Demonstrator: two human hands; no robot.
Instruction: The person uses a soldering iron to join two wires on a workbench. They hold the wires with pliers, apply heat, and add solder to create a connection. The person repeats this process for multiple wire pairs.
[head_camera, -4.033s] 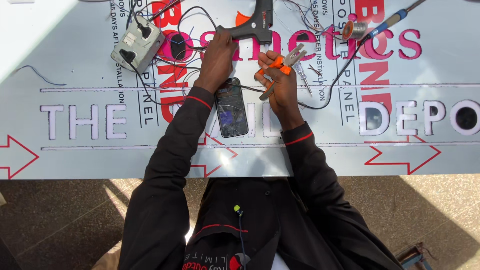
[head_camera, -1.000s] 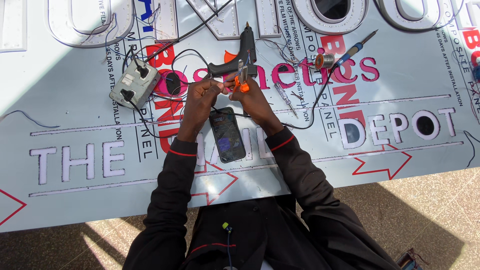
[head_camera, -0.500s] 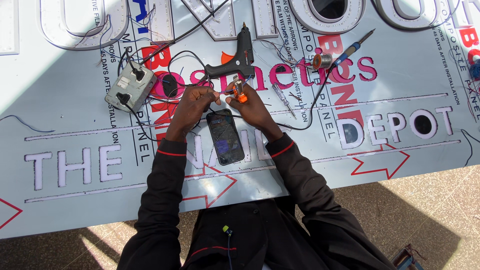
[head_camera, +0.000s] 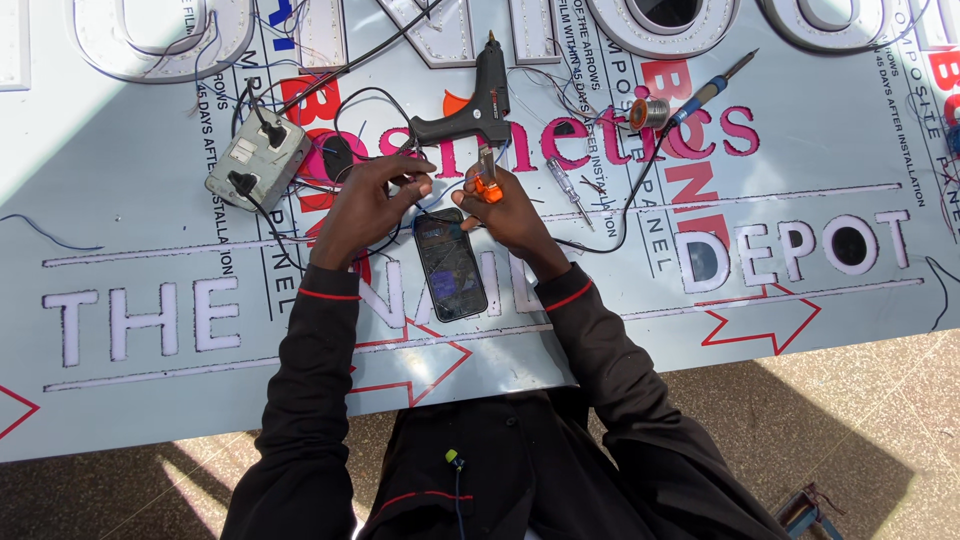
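Left hand: my left hand (head_camera: 368, 200) was at about 10 o'clock from the phone, fingers curled narrow around a thin black wire (head_camera: 398, 178); I pinched it between thumb and first fingers.
Right hand: my right hand (head_camera: 505, 212) was at about 1 o'clock from the phone, closed around a small tool with orange handles (head_camera: 486, 186), which I took for a cutter or stripper; its tip was too small to tell.
Wire, place: it lay between my two hands, just above the top edge of the phone, and ran away toward 11 o'clock to the grey socket box (head_camera: 257, 158).
Wire, handling: I judged it very light, soft and springy, so it would slip or curl away. The best hold seemed near the free end, close to the tool, with a firm pinch but not a hard pull, because the thin strands could break.
Tool, handling: light and stiff; the orange grips looked not slippery, and I held it by them, low on the handles.
Phone: the dark phone (head_camera: 451, 266) lay flat on the sign panel (head_camera: 140, 390), touching neither hand as far as I could see; its glass was fragile.
Nearby: a black glue gun (head_camera: 470, 112) lay at 12 o'clock, a screwdriver (head_camera: 567, 188) at 2 o'clock, and a solder reel (head_camera: 648, 112) with a blue soldering iron (head_camera: 708, 90) farther at 2 o'clock.
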